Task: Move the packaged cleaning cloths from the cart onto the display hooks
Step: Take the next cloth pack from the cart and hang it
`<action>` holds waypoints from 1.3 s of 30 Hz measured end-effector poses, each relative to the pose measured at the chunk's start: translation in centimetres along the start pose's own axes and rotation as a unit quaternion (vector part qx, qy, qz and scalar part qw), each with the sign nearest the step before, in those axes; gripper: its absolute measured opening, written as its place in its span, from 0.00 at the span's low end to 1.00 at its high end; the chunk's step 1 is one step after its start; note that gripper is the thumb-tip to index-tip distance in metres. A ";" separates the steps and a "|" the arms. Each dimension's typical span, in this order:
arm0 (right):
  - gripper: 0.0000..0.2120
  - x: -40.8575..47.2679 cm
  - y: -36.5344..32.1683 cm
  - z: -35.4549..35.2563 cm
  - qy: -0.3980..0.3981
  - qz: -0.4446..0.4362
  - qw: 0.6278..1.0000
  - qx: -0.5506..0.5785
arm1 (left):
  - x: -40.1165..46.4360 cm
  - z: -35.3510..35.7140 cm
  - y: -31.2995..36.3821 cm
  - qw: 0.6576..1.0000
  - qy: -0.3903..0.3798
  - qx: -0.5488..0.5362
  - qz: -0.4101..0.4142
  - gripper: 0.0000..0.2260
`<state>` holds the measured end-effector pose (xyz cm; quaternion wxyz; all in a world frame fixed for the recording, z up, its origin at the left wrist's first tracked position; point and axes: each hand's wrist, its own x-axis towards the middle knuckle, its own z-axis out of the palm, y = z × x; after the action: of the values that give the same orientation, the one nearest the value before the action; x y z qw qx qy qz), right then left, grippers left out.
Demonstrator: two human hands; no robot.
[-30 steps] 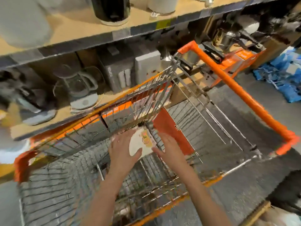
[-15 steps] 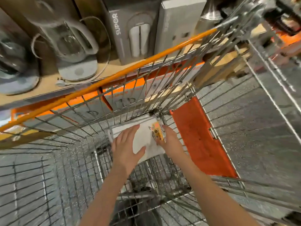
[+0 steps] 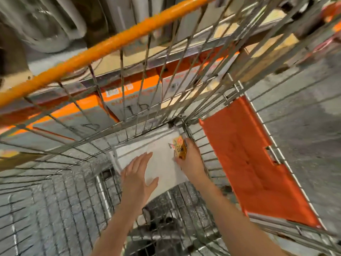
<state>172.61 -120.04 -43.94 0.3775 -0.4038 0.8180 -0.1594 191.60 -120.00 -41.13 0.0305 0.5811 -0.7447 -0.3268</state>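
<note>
A stack of white packaged cleaning cloths lies in the far corner of the wire cart, on its mesh floor. An orange-yellow label sits on the top pack's right edge. My left hand lies flat on the top pack with its fingers straight. At the right edge of the stack my right hand curls its fingers around the side by the label. No display hooks are in view.
The cart's orange top rail crosses above. An orange flap hangs on the cart's right wall. Beyond the cart is a wooden shelf with boxed appliances and an orange beam. Grey floor shows through the mesh.
The view has dropped much closer into the cart. Both hands went down to the cloth stack; my left hand now lies flatter on it and my right hand has wrapped its right edge.
</note>
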 end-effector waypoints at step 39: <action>0.44 -0.4 0.6 2.3 -0.040 0.093 0.991 0.090 | -1.2 1.0 -1.5 0.996 -0.034 0.079 -0.037 0.32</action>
<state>174.17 -119.30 -45.59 0.4581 -0.2966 0.8183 -0.1803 192.81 -118.63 -42.29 -0.0533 0.5975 -0.7465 -0.2877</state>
